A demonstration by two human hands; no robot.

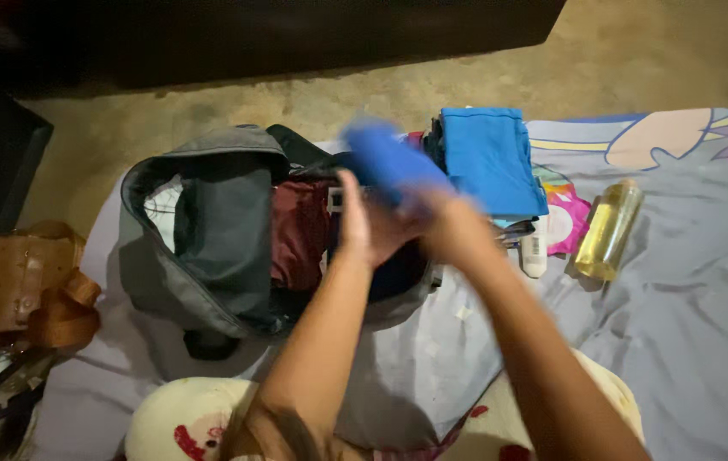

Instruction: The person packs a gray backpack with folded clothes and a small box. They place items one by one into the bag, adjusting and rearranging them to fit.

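Single view only, from a head-worn camera. It looks steeply down and forward over the wearer's own forearms, which enter from the bottom edge and meet near frame centre. Range is close: the open bag and the sheet fill most of the frame. The upper part takes in bare floor beyond. No second view is present, so no overlap to report.
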